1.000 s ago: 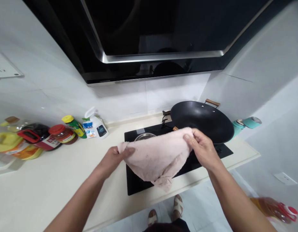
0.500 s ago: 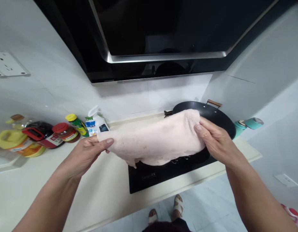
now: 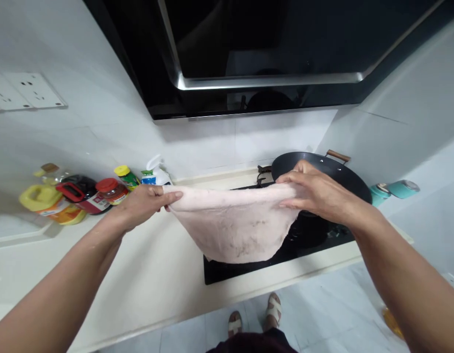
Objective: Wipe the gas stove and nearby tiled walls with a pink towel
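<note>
The person's left hand pinched the left end of a pale pink, soft fabric cloth, thumb on the near face and the other fingers curled behind, with no gap left. The right hand gripped the right end between the thumb, low on the near face, and the fingers along the top edge; how tightly the fingertips closed could not be told. The cloth hung stretched between the two hands, its upper edge doubled into a band, its lower part sagging in a curve and marked with dark smudges.

It was held above a black glass cooktop set in a cream-white countertop. To the right and far side, partly behind the right hand, sat a wide black wok with a brown wooden handle. At the far left, along the wall, stood a yellow-handled plastic jug, a dark bottle with a red handle, a red-lidded jar and a white plastic spray bottle.
</note>
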Tool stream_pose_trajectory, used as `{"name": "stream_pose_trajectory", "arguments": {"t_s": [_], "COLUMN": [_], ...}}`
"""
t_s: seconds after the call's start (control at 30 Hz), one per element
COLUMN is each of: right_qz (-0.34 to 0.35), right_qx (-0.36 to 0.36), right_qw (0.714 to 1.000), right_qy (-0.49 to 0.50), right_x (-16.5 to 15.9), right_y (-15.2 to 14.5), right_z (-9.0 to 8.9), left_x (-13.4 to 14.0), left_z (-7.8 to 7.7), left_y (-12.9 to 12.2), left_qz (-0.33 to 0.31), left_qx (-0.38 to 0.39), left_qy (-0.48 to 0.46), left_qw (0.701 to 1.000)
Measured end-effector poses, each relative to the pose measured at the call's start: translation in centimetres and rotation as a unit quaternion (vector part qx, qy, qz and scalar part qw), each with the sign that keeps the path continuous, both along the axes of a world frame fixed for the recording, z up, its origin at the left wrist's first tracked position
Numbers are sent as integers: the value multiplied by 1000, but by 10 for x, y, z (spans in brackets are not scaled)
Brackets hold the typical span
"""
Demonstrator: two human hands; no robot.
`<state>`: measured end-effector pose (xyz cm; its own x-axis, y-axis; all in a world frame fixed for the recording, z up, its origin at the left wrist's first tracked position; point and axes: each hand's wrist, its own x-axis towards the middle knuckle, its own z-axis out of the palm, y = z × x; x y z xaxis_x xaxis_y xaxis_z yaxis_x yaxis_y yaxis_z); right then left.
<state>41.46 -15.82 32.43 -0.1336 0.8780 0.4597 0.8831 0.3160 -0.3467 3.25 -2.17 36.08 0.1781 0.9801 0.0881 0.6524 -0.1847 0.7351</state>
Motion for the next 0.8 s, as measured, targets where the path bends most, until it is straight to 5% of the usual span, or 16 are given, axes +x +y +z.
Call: {"name": "stream_pose_trajectory", "arguments": {"t_s": [0.1, 0.17, 0.23, 0.33, 0.43, 0.5, 0.57, 0.67, 0.8], "right_qz": [-35, -57, -49, 4, 19, -1, -8, -14, -80], "right_qx": [54, 101, 113, 7, -186, -281, -319, -326, -235], "right_qw": [997, 993, 992, 997, 963, 921, 895, 875, 908], "right_qy": [-37, -35, -2, 80, 196, 270, 312, 357, 338], "right_x": [3, 2, -3, -19, -47, -67, -80, -77, -48], "right_y": [-12, -27, -43, -67, -86, -94, -97, -83, -32], "right_z": [13, 16, 5, -47, -136, -196, -240, -269, -266], "left_x": [-2, -6, -12, -26, -44, -56, -66, -69, -49], "left_z": [22, 28, 15, -44, -136, -194, -235, -256, -244], "left_y": [-6, -14, -24, -45, -74, -95, -110, -103, -50], "left_qz": [38, 31, -24, -104, -129, -88, -40, -21, -5], "left_qx": [-7, 12, -6, -119, -248, -280, -310, -299, -246], "left_qy": [137, 110, 46, -18, -6, -24, -58, -109, -198], "left_qw": [990, 993, 999, 987, 960, 956, 948, 948, 949]}}
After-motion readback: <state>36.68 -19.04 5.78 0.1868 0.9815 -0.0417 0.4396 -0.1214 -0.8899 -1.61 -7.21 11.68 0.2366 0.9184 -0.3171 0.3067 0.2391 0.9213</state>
